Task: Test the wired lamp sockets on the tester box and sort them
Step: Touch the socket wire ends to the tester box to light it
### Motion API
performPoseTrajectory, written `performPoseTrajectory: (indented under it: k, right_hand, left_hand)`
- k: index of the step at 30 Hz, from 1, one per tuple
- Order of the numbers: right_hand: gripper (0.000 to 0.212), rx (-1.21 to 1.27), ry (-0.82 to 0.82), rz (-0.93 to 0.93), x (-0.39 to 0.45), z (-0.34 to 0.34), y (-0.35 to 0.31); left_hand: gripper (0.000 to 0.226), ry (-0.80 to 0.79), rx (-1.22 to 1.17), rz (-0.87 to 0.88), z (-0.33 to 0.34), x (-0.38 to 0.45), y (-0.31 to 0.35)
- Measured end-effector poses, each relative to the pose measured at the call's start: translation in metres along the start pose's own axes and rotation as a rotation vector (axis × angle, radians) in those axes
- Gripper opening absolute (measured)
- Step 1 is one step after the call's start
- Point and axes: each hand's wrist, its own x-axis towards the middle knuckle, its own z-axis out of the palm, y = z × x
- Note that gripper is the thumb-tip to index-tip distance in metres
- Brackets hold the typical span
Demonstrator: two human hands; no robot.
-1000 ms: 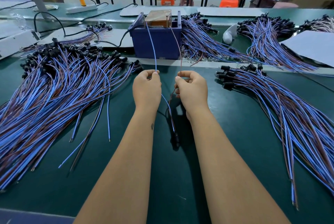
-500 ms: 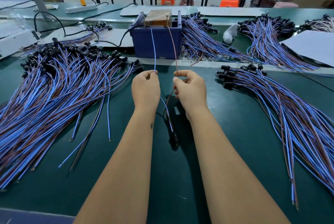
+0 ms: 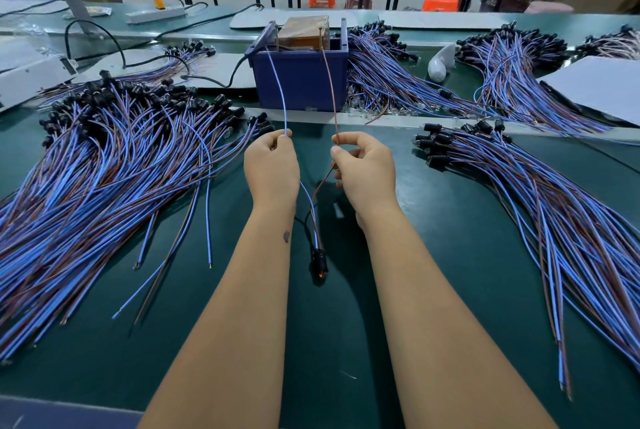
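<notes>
I have my left hand (image 3: 272, 165) pinching the blue lead (image 3: 277, 82) and my right hand (image 3: 363, 169) pinching the brown lead (image 3: 329, 82), both hands closed on their wires and held apart over the green bench (image 3: 433, 255). The two leads run up and away to the top of the tester box (image 3: 300, 79), where their bare tips seem to touch the contacts, though the tips are too small to be sure of. The socket (image 3: 318, 264) under test hangs low between my forearms, just above or on the bench, and a small orange glow shows at its end, so I judge the test is live now. The main risk is the tips slipping off the contacts if either hand wavers, which would blank the glow and could make me sort a good socket as bad. If my hands drift together, the bare ends could touch and short. The pile on the left (image 3: 104, 169) and the pile on the right (image 3: 536, 193) look alike from here, and I cannot tell which is tested, so dropping this one on the wrong side is an easy mistake. Its trailing wires could also snag neighbouring leads.
</notes>
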Motion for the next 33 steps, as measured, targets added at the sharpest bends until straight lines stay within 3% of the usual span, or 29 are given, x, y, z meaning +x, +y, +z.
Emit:
performPoseTrajectory:
  k: [33]
  right_hand:
    - [0.015,-0.027,-0.010,-0.037,0.0001,0.0008,0.0023]
  left_hand:
    - [0.027,-0.050,0.013,-0.005,0.0000,-0.0011,0.0016]
